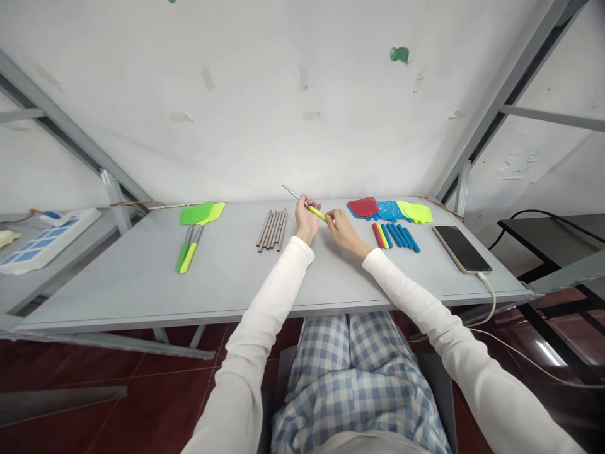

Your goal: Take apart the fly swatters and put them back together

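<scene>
My left hand [307,221] is closed around a thin metal rod [290,190], whose bare end points up and to the left. On the rod's lower right end sits a yellow-green handle grip [317,214]. The fingertips of my right hand [347,233] pinch the far end of that grip. Just left of my left hand lie several metal rods [271,231] in a row. To the right of my right hand are several handle grips [401,236] in blue, with a red grip [377,236] and a yellow one [384,236] beside them.
Behind the grips lie fly swatter heads: red [363,207], blue [388,210] and yellow [416,212]. Two whole fly swatters [195,214] rest at the left of the grey table [227,284]. A phone [462,248] with a white cable [491,293] lies near the right edge.
</scene>
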Available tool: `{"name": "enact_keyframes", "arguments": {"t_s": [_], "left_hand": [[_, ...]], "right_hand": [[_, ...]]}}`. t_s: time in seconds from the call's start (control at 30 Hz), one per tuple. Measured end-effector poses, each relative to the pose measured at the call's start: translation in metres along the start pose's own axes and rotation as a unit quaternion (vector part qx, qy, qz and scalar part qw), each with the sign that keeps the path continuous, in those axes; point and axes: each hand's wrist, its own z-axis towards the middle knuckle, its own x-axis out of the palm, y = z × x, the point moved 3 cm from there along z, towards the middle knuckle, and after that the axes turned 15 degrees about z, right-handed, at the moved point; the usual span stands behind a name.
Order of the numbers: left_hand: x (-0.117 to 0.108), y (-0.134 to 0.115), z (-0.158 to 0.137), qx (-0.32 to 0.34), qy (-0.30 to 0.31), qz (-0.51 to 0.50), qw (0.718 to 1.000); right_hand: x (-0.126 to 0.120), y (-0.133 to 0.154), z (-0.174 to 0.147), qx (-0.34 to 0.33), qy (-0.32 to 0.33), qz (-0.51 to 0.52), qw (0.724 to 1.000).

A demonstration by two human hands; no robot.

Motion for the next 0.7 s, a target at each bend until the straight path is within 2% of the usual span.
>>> {"name": "enact_keyframes", "arguments": {"t_s": [0.07,0.2,0.33,0.43,0.53,0.7], "left_hand": [[0.001,0.002,-0.002,-0.014,0.0,-0.006,1.0],[-0.004,0.006,0.0,-0.059,-0.036,-0.004,0.998],[-0.012,0.003,0.004,-0.058,-0.053,-0.035,0.996],[-0.019,-0.002,0.007,-0.031,-0.075,-0.054,0.995],[-0.025,-0.006,0.008,-0.032,-0.093,-0.066,0.993],[-0.031,-0.013,0.008,-0.028,-0.092,-0.076,0.992]], "right_hand": [[0.002,0.006,-0.003,-0.022,0.022,-0.071,0.997],[0.002,0.011,-0.005,0.001,0.092,-0.218,0.972],[-0.001,0.015,-0.004,-0.001,0.104,-0.308,0.946],[0.002,0.018,-0.005,-0.011,0.112,-0.341,0.933],[0.006,0.018,-0.009,-0.032,0.128,-0.353,0.926],[0.01,0.016,-0.015,-0.038,0.139,-0.314,0.939]]}}
